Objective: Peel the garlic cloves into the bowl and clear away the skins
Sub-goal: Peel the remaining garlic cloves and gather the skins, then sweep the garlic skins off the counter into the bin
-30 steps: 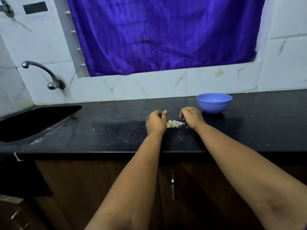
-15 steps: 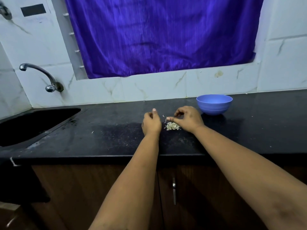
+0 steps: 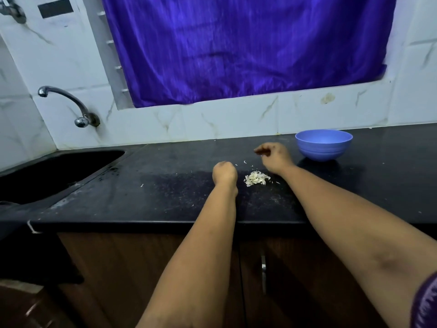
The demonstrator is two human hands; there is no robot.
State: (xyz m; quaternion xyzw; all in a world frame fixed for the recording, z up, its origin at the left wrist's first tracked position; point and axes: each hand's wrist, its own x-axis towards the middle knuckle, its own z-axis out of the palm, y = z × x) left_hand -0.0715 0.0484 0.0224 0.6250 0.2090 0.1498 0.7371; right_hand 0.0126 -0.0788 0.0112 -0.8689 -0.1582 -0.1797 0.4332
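A small heap of pale garlic skins (image 3: 256,179) lies on the black counter (image 3: 165,197). Left of the heap, my left hand (image 3: 224,174) is curled into a fist; nothing shows in it. My right hand (image 3: 275,157) hovers just behind and to the right of the heap, its fingers bent and pointing left. Motion blurs those fingers, so any hold is unclear. The blue bowl (image 3: 324,147) stands to the right of my right hand, and its inside is hidden from this angle. A few loose skin flakes (image 3: 245,162) lie between my hands.
A dark sink (image 3: 59,171) is set into the counter at the left, under a wall tap (image 3: 71,105). Behind the counter are a tiled wall and a purple curtain (image 3: 236,48). Wooden cabinet doors (image 3: 263,268) sit below the counter's front edge.
My right hand has drawn back from the skin heap, up and to the right toward the bowl. My left hand stays beside the heap, now closed into a fist.
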